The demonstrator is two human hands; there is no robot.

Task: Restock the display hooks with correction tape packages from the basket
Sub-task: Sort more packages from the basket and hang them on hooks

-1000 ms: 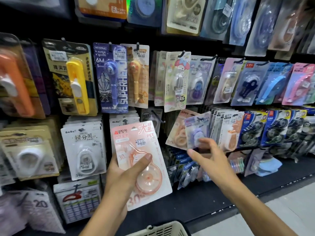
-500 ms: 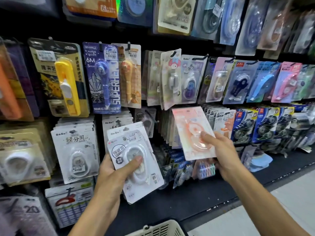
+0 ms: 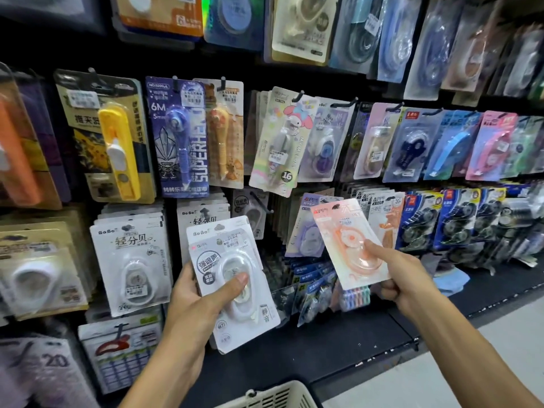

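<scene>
My left hand (image 3: 200, 293) grips a small stack of white correction tape packages (image 3: 232, 278), thumb pressed on the front blister, low in front of the display wall. My right hand (image 3: 403, 275) pinches a pink-orange correction tape package (image 3: 344, 240) by its lower right corner and holds it tilted before the middle row of hooks, next to a purple package (image 3: 306, 228) hanging there. The white basket (image 3: 270, 397) shows only its rim at the bottom edge.
The black wall is packed with hanging packages: white BoBo ones (image 3: 129, 260) to the left, a blue SUPERHERO card (image 3: 179, 136) above, dark blue packs (image 3: 453, 222) to the right. A bare hook (image 3: 260, 201) juts out left of the purple package. Pale floor (image 3: 441, 375) lies bottom right.
The pink-orange package passed from my left hand to my right hand, which now holds it near the middle hooks. White packages are now the front of my left hand's stack.
</scene>
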